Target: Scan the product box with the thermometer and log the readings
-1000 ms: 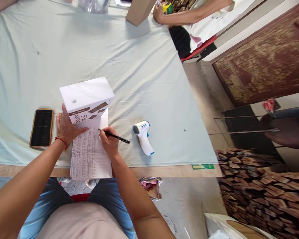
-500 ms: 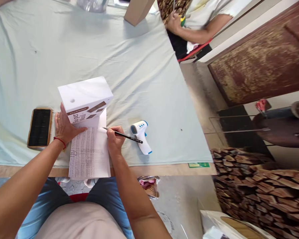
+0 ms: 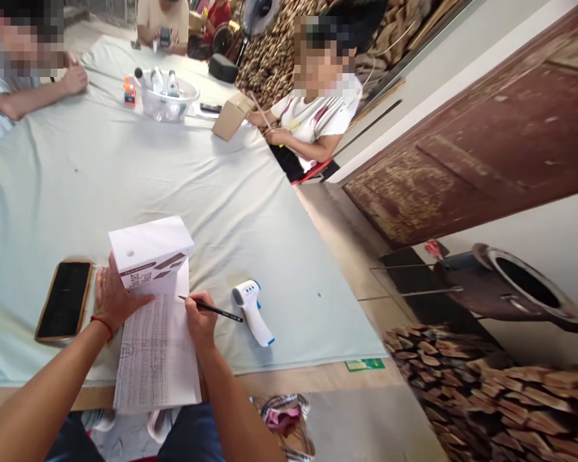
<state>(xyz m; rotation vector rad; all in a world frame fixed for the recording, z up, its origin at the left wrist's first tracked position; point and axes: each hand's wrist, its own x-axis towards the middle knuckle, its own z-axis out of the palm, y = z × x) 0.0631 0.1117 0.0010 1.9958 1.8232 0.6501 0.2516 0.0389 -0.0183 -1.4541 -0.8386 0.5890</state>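
My right hand [image 3: 200,319] grips a black pen [image 3: 212,308] with its tip on the upper right part of a sheet of paper [image 3: 157,350] covered in rows of small writing. My left hand [image 3: 113,299] lies flat on the sheet's upper left corner, touching a white box [image 3: 149,251] that stands at the sheet's top edge. The sheet hangs over the table's near edge.
A phone [image 3: 65,299] in a brown case lies left of my left hand. A white and blue thermometer gun [image 3: 252,310] lies to the right of the pen. The table's pale green cloth [image 3: 125,167] holds a bowl of bottles [image 3: 166,96] and a cardboard box [image 3: 231,115] at the far end. Other people sit there.
The view has tilted up, showing the far end of the table and seated people. My hands, pen and sheet keep nearly the same pose.
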